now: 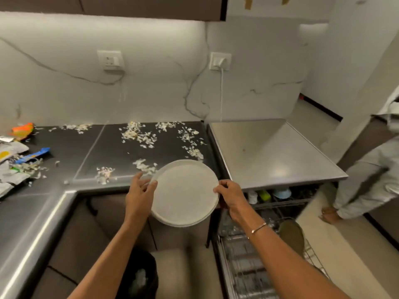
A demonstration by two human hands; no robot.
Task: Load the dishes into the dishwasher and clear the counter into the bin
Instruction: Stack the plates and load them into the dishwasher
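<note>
Dishwasher rack (280, 203) holds cups (281, 193); left hand (140, 194) and right hand (231, 196) grip plates (185, 194).

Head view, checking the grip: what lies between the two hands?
Round white stacked plates, their opposite rims held by left hand and right hand, in the head view.

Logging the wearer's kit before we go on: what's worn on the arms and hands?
No gloves or sleeves show: the left hand and right hand are bare, as are the left arm and right arm to the frame edge. The right wrist carries a thin, shiny gold-toned bangle. No rings or watch visible.
</note>
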